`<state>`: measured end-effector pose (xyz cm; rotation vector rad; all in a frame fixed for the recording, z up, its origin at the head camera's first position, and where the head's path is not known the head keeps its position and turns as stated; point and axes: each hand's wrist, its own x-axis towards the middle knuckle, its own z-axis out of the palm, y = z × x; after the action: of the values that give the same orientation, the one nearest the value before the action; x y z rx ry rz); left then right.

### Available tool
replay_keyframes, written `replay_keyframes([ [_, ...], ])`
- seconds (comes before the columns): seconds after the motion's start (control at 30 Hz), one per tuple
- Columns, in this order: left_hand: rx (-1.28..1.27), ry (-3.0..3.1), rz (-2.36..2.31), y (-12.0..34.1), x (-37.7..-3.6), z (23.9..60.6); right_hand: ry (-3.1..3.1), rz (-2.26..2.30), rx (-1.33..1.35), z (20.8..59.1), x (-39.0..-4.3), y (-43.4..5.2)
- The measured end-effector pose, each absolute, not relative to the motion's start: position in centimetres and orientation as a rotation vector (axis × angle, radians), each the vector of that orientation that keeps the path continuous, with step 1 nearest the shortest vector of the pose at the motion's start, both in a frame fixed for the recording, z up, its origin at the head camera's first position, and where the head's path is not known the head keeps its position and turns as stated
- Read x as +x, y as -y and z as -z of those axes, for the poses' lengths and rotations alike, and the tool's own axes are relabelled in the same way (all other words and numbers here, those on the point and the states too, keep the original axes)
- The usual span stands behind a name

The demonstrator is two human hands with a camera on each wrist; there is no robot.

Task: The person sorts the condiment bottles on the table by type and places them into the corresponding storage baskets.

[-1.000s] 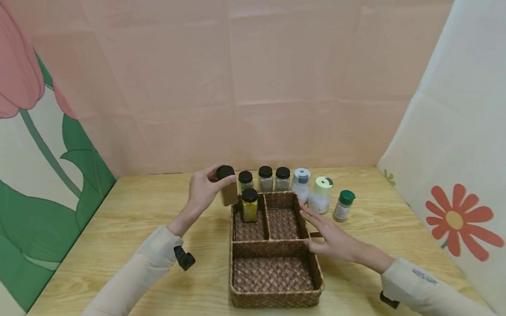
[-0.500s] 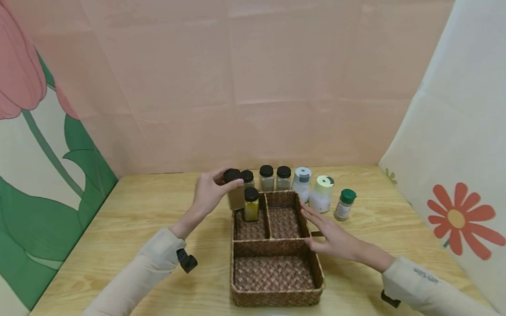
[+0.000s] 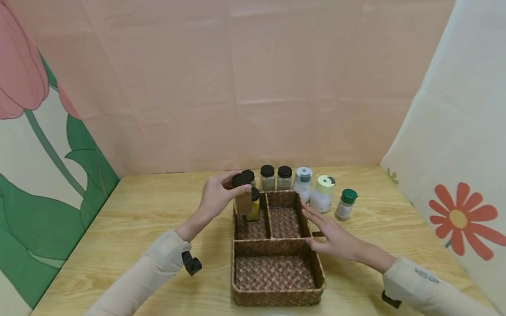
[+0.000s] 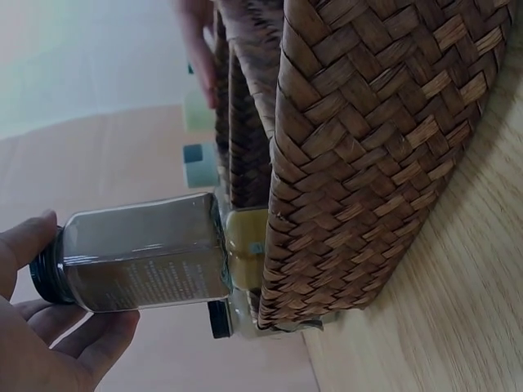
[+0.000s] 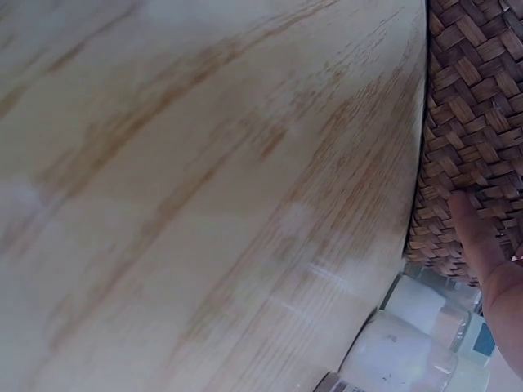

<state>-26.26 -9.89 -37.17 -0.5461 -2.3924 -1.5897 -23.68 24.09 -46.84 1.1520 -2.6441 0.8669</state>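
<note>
My left hand (image 3: 216, 195) grips a spice jar (image 3: 243, 204) by its black lid. Brown powder fills this jar, which hangs over the back left compartment of the woven basket (image 3: 277, 298). In the left wrist view, thumb and fingers pinch the lid, and the brown jar (image 4: 147, 253) overlaps a yellow-filled jar (image 4: 247, 245) behind it. That yellow jar, black-lidded, stands upright in the same compartment. With fingers extended, my right hand (image 3: 335, 238) rests along the basket's right side; a fingertip touches the woven wall (image 5: 482, 122) in the right wrist view.
Behind the basket stand several black-lidded jars (image 3: 267, 178), a blue-topped shaker (image 3: 302, 184) and a yellow-topped one (image 3: 322, 196). A small green-lidded bottle (image 3: 346, 205) is at right. A pink backdrop (image 3: 187, 101) rises at the table's (image 3: 154, 205) back edge.
My left hand has moved right with the brown-filled jar, from beside the basket's back left corner to over the back left compartment. My right hand has stayed at the basket's side.
</note>
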Motion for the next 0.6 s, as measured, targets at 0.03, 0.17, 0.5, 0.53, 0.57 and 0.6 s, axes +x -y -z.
replay_keyframes([
  [0.03, -0.551, 2.395, 1.592, 9.8, -26.2, 37.2, 2.644, -0.870, 1.152, 46.8, -23.7, -24.1],
  [0.17, -0.553, 2.409, 1.606, 9.5, -26.0, 37.2, 2.658, -0.876, 1.145, 46.8, -23.7, -24.1],
  [0.5, -0.568, 2.412, 1.636, 8.8, -25.9, 38.0, 2.670, -0.884, 1.140, 46.8, -23.6, -24.1],
  [0.53, -0.569, 2.413, 1.629, 8.7, -25.9, 38.1, 2.667, -0.879, 1.141, 46.8, -23.6, -24.1],
  [0.57, -0.570, 2.415, 1.623, 8.7, -25.9, 38.2, 2.664, -0.878, 1.142, 46.8, -23.6, -24.1],
  [0.6, -0.571, 2.418, 1.619, 8.6, -26.0, 38.3, 2.662, -0.880, 1.142, 46.8, -23.6, -24.0],
])
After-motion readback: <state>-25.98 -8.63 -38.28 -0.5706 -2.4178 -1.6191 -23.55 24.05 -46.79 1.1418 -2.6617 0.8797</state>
